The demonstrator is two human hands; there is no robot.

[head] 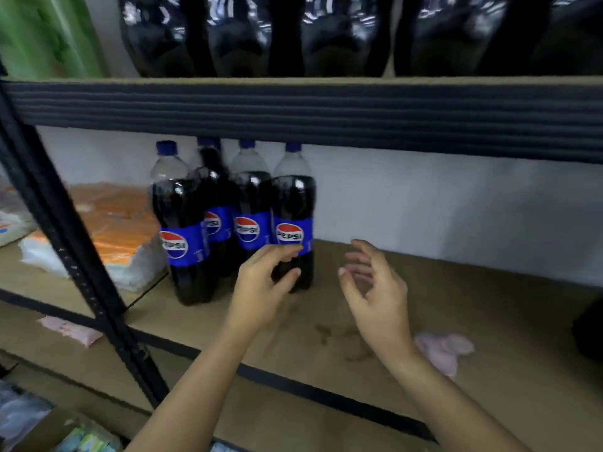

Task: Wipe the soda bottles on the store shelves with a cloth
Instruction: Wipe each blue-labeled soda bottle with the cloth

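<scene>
Soda bottles point(295, 220): four dark cola bottles with blue labels and blue caps, standing upright and touching one another at the left of the middle shelf point(456, 305), against the white back wall. Filled nearly to the neck, they are judged heavy for their width, with smooth, slippery plastic walls that give slightly under pressure and a tall form that tips easily; the best hold is judged to be around the body at or just under the label, or at the cap while the cloth works below. The left hand point(261, 285), at 6 o'clock of the rightmost bottle, has fingers and thumb curved wide apart over its lower body, not visibly closed on it. The right hand point(375, 285), at 3 o'clock and apart from the bottles, is relaxed with spread fingers; each grip holds nothing. The pink cloth point(443, 349) lies crumpled on the shelf board at 5 o'clock, just behind the right wrist. At 12 o'clock the upper shelf beam point(326, 109) hangs close above the caps, limiting lift. At 9 o'clock stand a black upright post point(75, 256) and orange packets point(120, 220).
</scene>
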